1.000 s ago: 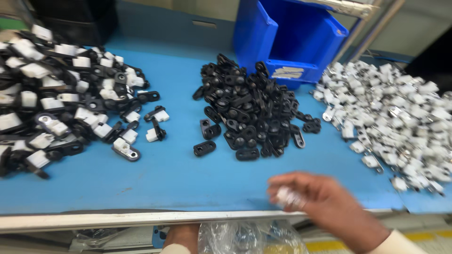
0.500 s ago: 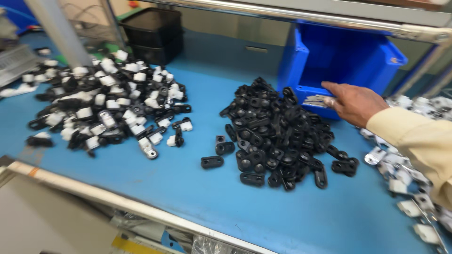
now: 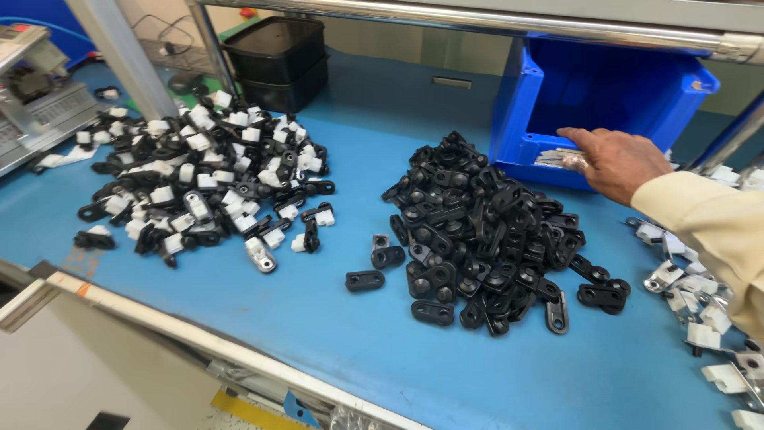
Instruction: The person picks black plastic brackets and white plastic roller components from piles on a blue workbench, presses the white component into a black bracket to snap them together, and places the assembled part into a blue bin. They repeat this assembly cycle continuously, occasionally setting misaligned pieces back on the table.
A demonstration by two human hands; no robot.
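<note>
My right hand (image 3: 617,163) reaches to the front lip of a blue plastic bin (image 3: 613,95) and grips a small clear plastic bag (image 3: 574,162) with a light part inside, next to the bin's label slot. A cream sleeve covers the forearm at the right edge. A heap of black plastic clips (image 3: 485,231) lies on the blue bench top (image 3: 239,318) just left of and below the hand. My left hand is out of sight.
A pile of black-and-white assembled parts (image 3: 207,179) lies at the left. White and metal parts (image 3: 708,310) are scattered at the right edge. Two black trays (image 3: 274,60) stand at the back. A metal rail (image 3: 446,16) crosses overhead, a grey post (image 3: 119,56) rises at left.
My right hand has travelled from the bench's front edge up to the blue bin with the small bag. The view has swung left, and the bag below the bench edge is gone from sight.
</note>
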